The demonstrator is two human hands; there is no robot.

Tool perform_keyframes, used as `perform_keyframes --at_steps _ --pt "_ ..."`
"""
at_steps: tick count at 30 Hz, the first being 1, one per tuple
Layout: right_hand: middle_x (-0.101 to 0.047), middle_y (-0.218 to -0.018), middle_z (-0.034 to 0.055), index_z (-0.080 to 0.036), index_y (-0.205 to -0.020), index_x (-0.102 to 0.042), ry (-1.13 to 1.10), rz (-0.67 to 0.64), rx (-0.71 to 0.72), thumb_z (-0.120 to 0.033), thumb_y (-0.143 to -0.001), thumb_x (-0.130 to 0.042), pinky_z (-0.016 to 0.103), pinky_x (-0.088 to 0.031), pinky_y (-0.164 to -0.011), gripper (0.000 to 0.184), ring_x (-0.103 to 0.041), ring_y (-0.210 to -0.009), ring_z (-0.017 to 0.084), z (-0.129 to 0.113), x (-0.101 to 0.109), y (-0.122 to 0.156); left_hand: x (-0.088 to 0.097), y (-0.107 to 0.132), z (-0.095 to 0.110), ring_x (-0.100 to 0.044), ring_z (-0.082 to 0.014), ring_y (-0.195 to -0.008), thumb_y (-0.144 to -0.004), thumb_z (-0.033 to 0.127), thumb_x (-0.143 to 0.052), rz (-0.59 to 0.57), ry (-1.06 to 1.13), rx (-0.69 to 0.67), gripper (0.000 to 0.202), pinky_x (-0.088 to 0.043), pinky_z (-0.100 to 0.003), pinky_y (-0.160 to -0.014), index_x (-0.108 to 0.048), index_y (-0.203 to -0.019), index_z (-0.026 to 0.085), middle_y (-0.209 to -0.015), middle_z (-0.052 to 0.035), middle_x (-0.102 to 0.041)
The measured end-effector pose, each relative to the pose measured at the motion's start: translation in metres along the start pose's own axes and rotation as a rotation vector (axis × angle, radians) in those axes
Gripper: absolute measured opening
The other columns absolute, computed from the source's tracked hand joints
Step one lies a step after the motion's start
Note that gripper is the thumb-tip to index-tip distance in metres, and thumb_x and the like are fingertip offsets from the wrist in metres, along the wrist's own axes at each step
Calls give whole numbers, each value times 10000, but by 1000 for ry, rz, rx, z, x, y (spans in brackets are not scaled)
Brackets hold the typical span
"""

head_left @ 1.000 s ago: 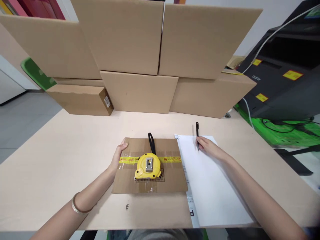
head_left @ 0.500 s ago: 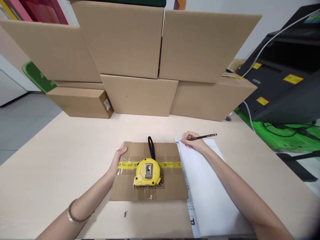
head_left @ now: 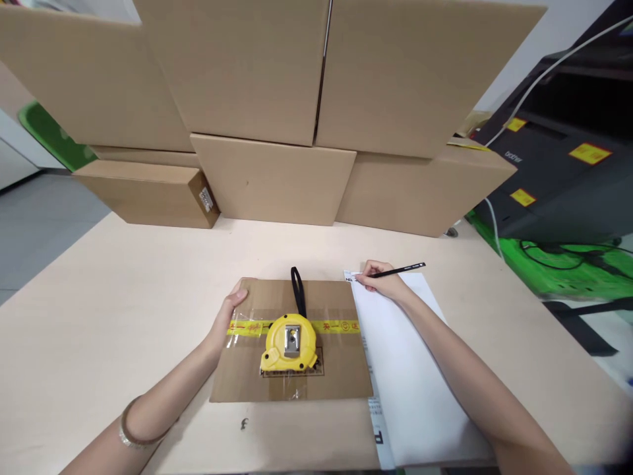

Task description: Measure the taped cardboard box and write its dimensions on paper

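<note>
Fingers (head_left: 368, 276) of the right hand (head_left: 383, 282) pinch a thin black pen (head_left: 398, 270), tip at the top-left corner of the paper sheet (head_left: 410, 369); the left hand (head_left: 225, 316) lies flat and spread on the parcel's edge. Stacked smooth cardboard boxes (head_left: 277, 178) back the pale matte desk (head_left: 99, 310). For neat writing, I judge, keep the wrist on the sheet. A flat brown parcel (head_left: 336, 369) with yellow tape carries a rounded yellow tape measure (head_left: 289, 343).
</note>
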State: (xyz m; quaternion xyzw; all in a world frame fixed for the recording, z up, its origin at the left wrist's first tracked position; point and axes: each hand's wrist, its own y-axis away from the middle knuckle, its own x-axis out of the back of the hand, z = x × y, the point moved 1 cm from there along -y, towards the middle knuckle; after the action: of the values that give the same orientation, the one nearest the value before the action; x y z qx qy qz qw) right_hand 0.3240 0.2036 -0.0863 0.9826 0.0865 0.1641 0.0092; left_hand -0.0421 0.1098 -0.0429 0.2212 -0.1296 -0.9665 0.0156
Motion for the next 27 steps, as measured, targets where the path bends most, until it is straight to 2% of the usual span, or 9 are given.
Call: perform_keyframes --at_steps 10,16,21,27 --pt "-532 -504 -44 -233 -621 -480 26 -3 -2 -431 -720 -831 257 -293 -465 415 -442 -452 101 3 3 1 -3 1 0 -720 -293 -874 -734 464 -759 -8 -9 1 338 -571 -329 -708 -670 -910 189 -929 -42 -756" --pt "-541 -506 -41 -236 -634 -467 28 -18 2 -406 -747 -805 256 -292 -466 394 -440 -452 104 5 3 0 -4 1 1 -725 -296 -892 -723 458 -761 6 -2 -7 325 -572 -337 -737 -666 -885 192 -918 -39 -757" --pt "-554 -515 -41 -244 -643 -449 41 -12 14 -363 -751 -777 257 -289 -465 366 -428 -444 100 7 2 -1 -3 1 -1 -731 -304 -900 -717 464 -778 -2 31 9 380 -577 -352 -771 -691 -966 190 -919 -45 -766" --pt "-516 -470 -58 -244 -610 -455 72 -1 34 -354 -712 -758 253 -289 -478 337 -413 -432 99 5 3 -2 -1 0 -2 -742 -307 -911 -698 476 -802 11 20 12 366 -572 -363 -841 -683 -897 194 -862 -34 -766"
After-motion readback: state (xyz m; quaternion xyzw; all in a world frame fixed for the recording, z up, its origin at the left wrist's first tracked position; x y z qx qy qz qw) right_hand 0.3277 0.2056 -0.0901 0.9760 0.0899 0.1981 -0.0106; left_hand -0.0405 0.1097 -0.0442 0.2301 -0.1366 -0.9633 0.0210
